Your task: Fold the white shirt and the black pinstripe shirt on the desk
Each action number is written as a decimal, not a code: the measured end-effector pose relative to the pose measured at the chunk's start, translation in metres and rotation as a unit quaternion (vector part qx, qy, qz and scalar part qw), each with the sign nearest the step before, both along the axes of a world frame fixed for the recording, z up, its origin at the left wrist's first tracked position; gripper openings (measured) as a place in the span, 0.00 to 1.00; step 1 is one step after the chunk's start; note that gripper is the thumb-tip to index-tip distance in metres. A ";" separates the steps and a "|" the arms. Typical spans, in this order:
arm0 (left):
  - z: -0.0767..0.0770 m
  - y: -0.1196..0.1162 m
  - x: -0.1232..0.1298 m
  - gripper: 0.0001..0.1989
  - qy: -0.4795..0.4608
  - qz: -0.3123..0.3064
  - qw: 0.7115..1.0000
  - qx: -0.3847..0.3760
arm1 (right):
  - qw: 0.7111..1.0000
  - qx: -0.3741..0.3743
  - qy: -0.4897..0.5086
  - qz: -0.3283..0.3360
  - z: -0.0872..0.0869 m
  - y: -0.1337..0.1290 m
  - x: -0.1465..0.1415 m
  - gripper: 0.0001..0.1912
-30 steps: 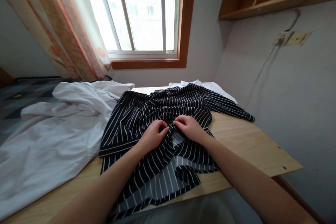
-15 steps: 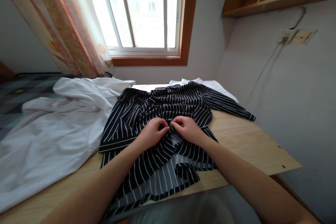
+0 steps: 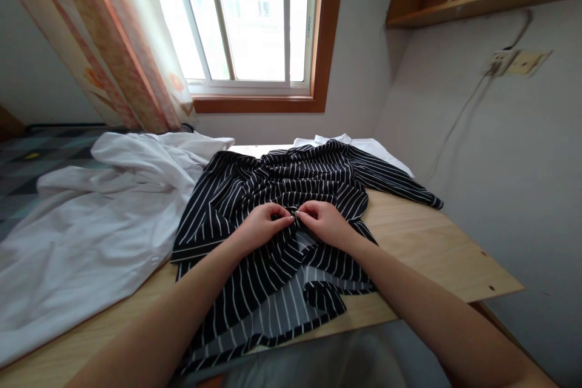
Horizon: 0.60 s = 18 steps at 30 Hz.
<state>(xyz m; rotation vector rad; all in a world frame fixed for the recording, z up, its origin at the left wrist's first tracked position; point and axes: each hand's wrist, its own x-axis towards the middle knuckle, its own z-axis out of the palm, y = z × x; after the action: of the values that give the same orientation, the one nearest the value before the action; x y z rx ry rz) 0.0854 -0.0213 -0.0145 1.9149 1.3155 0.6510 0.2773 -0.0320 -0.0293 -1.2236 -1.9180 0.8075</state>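
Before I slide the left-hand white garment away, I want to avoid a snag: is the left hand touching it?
Apart. The head view shows the left hand over the striped shirt, with striped fabric visible between it and the white garment.

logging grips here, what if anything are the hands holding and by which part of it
The left hand and right hand pinch the black striped shirt near its middle, just above where it parts to show its gray inside.

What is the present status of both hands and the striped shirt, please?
Left hand and right hand close together, pinching striped shirt. Shirt rumpled on wooden board, paler underside partly showing. White garment alongside, left; nothing visibly blocking hands.
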 end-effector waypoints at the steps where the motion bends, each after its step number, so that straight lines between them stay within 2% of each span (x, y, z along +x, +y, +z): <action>1: 0.000 0.000 0.000 0.10 0.007 -0.002 1.000 0.009 | 1.000 -0.001 0.000 -0.002 0.000 0.000 0.000 0.08; 6: 0.002 -0.001 0.002 0.10 0.052 0.000 0.997 0.050 | 0.999 -0.008 0.040 -0.013 -0.003 0.001 0.000 0.07; 12: 0.003 -0.003 0.003 0.11 0.051 -0.007 0.998 0.041 | 0.998 -0.022 0.057 0.002 -0.005 0.004 0.003 0.09; 18: 0.001 -0.001 0.001 0.10 0.035 -0.008 0.999 0.033 | 0.989 -0.103 0.103 0.042 -0.011 0.012 0.010 0.09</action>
<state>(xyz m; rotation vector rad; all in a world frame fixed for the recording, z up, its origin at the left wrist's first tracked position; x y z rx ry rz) 0.0863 -0.0220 -0.0139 2.0147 1.3359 0.6315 0.2875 -0.0201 -0.0401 -1.1352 -1.7613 1.1539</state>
